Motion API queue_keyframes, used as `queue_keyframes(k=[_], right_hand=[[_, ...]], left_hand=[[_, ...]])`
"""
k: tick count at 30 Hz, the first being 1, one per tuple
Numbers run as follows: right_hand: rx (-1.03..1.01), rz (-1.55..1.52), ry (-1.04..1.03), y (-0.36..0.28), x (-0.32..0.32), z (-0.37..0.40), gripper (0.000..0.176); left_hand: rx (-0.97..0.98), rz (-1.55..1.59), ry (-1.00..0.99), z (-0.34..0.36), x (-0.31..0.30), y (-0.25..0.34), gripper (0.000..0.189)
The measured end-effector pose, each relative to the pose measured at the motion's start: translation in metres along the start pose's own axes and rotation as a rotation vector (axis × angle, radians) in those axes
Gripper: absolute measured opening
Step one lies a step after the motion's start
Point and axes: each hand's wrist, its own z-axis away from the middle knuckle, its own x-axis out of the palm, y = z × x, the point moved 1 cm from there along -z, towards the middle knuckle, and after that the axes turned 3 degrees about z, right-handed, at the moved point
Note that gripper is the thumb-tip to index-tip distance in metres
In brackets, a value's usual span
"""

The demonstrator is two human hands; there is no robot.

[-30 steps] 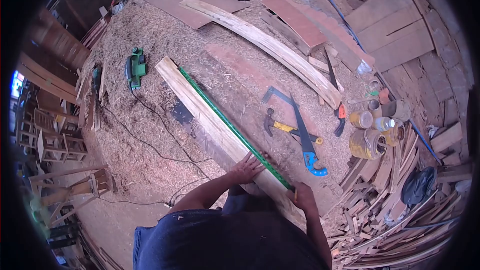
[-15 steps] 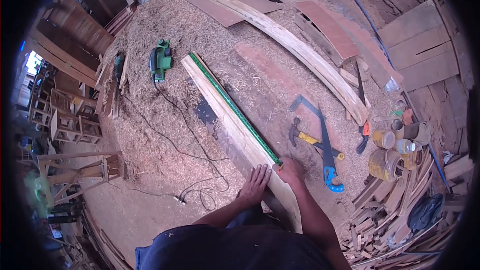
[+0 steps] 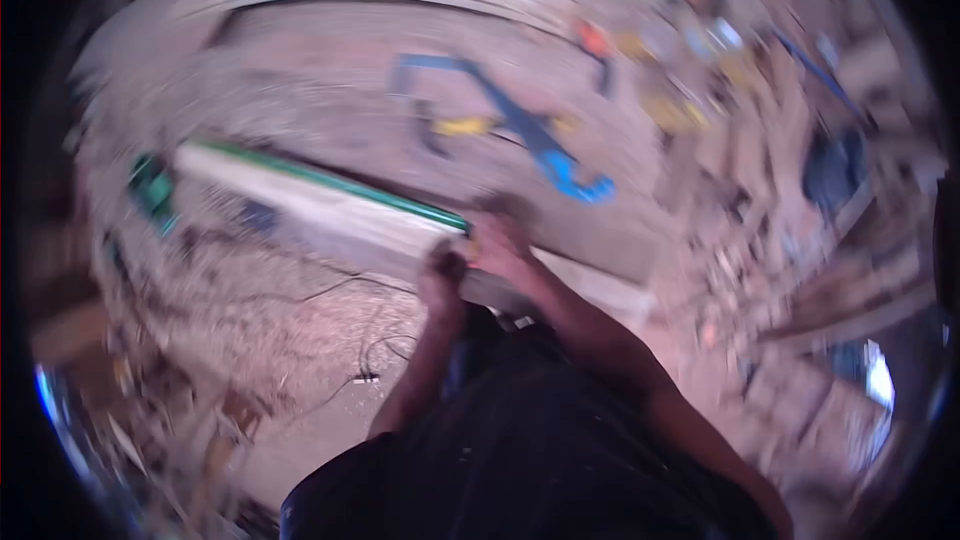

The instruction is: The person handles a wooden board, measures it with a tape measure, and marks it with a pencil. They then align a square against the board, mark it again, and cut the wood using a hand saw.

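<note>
Plank (image 3: 320, 212) lies beneath left hand (image 3: 445, 275) and right hand (image 3: 503, 245); blur hides their grip.

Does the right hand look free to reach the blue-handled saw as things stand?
Probably yes: the right hand rests on the plank, and nothing visibly lies between it and the saw, though blur hides detail.

No text, label, brand or number can be read, because the whole view is smeared by motion. The green strip (image 3: 330, 185), perhaps a measuring rule, runs along the plank (image 3: 300, 212) from 9 o'clock toward the centre. Any marks on it are too blurred to make out.
</note>
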Motion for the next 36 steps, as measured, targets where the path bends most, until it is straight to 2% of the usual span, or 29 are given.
queue_keyframes(k=[1,2,3,5,7,8,10,12,16,18,20,21,23,29,32,35,36], right_hand=[[0.022,-0.129,0.021,-0.001,-0.03,0.026,0.049],[0.015,-0.083,0.173,0.016,-0.029,0.046,0.044],[0.075,-0.175,0.12,0.03,-0.043,0.07,0.042],[0.17,-0.201,0.093,0.07,-0.047,0.109,0.043],[0.135,-0.137,0.19,0.125,-0.036,0.143,0.046],[0.114,-0.106,0.228,0.149,-0.031,0.159,0.047],[0.109,-0.107,0.216,0.195,-0.044,0.2,0.05],[0.213,-0.131,0.256,0.228,-0.058,0.239,0.049],[0.223,-0.23,0.287,0.295,-0.057,0.297,0.045],[0.253,-0.254,0.28,0.32,-0.05,0.316,0.044],[0.256,-0.277,0.273,0.341,-0.044,0.332,0.043],[0.256,-0.288,0.268,0.348,-0.042,0.337,0.042],[0.277,-0.276,0.255,0.357,-0.037,0.341,0.039],[0.336,-0.173,0.322,0.347,-0.037,0.343,0.032],[0.301,-0.157,0.452,0.344,-0.032,0.346,0.031],[0.394,0.008,0.614,0.329,-0.027,0.345,0.027],[0.393,-0.14,0.686,0.315,-0.031,0.343,0.028]], left_hand=[[-0.03,0.046,-0.066,0.005,0.007,-0.004,0.039],[-0.17,0.089,-0.049,0.01,0.026,-0.006,0.044],[-0.253,0.051,-0.087,0.026,0.055,-0.01,0.048],[-0.316,0.014,-0.116,0.038,0.084,-0.063,0.045],[-0.387,-0.047,-0.211,0.035,0.081,-0.136,0.043],[-0.362,-0.091,-0.183,0.061,0.113,-0.139,0.039],[-0.438,-0.032,-0.244,0.078,0.129,-0.2,0.035],[-0.457,-0.012,-0.195,0.1,0.156,-0.248,0.031],[-0.575,-0.06,-0.278,0.132,0.178,-0.321,0.033],[-0.533,-0.142,-0.289,0.151,0.188,-0.347,0.034],[-0.572,-0.236,-0.196,0.161,0.196,-0.362,0.036],[-0.588,-0.282,-0.148,0.165,0.198,-0.37,0.038],[-0.556,-0.267,-0.175,0.16,0.184,-0.403,0.039],[-0.585,-0.075,-0.264,0.168,0.188,-0.415,0.032],[-0.585,0.056,-0.326,0.164,0.191,-0.427,0.025],[-0.546,0.082,-0.349,0.162,0.196,-0.439,0.025],[-0.547,0.15,-0.471,0.162,0.191,-0.44,0.025]])
